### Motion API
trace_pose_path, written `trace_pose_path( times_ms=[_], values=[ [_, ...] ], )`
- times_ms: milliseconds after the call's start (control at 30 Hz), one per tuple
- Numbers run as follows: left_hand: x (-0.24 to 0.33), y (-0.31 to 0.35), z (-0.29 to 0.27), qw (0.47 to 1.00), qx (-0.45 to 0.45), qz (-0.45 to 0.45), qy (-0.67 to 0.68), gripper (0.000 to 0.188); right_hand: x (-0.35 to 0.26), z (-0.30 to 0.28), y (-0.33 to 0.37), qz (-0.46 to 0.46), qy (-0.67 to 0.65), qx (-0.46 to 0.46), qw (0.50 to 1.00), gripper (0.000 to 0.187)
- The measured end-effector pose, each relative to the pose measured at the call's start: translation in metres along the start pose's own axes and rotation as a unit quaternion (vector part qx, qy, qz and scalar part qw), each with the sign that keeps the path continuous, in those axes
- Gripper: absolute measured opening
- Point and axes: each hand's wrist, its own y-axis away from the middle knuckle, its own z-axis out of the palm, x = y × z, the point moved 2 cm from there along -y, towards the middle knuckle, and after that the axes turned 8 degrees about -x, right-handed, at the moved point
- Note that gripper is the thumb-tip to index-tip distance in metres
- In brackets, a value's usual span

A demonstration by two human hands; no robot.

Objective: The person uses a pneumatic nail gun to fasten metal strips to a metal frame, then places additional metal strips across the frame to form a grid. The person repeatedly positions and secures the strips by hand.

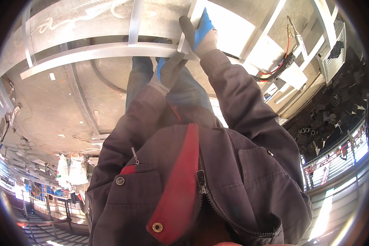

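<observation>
A frame of pale metal bars lies across the top of the view, with a long curved rail (106,51) along its near side and several crossbars running away from it. My right hand (201,35), in a grey and blue glove, is closed around one crossbar (197,9), thumb on its left and fingers on its right. Just below that joint, my left hand (167,73), gloved alike, grips the near rail from underneath. Its fingertips are partly hidden by the rail. Both arms wear dark jacket sleeves.
A red hose (288,46) with brass fittings lies by bars at the upper right. Beyond it are piles of dark metal pieces (326,117). A dark strip (81,92) crosses the concrete floor at left. White bags (77,169) hang at the lower left, near a railing.
</observation>
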Motion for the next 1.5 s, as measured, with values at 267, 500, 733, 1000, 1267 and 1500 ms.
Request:
trace_pose_path(
  times_ms=[267,500,733,1000,1267,1500],
  values=[
    [0.000,-0.007,-0.010,0.998,-0.011,0.021,-0.054,0.045,-0.001,-0.002,-0.007,0.006,-0.048,-0.029,0.998,0.073],
    [0.001,-0.011,-0.019,0.999,-0.025,-0.006,-0.040,0.044,-0.005,-0.007,-0.008,0.030,-0.022,-0.055,0.998,0.088],
    [0.031,0.011,0.016,0.998,0.040,0.005,-0.038,0.044,0.003,-0.001,-0.010,0.043,0.028,-0.070,0.996,0.097],
    [0.027,0.008,-0.001,0.998,0.012,-0.034,-0.046,0.042,-0.001,-0.003,-0.005,0.034,0.044,-0.073,0.996,0.093],
    [0.029,0.007,0.005,0.995,0.043,-0.056,-0.070,0.039,-0.019,-0.012,0.003,0.077,0.070,-0.046,0.993,0.078],
    [0.010,0.007,-0.028,0.990,0.036,-0.037,-0.128,0.040,-0.022,-0.020,0.008,0.079,0.093,-0.046,0.991,0.076]
  ],
)
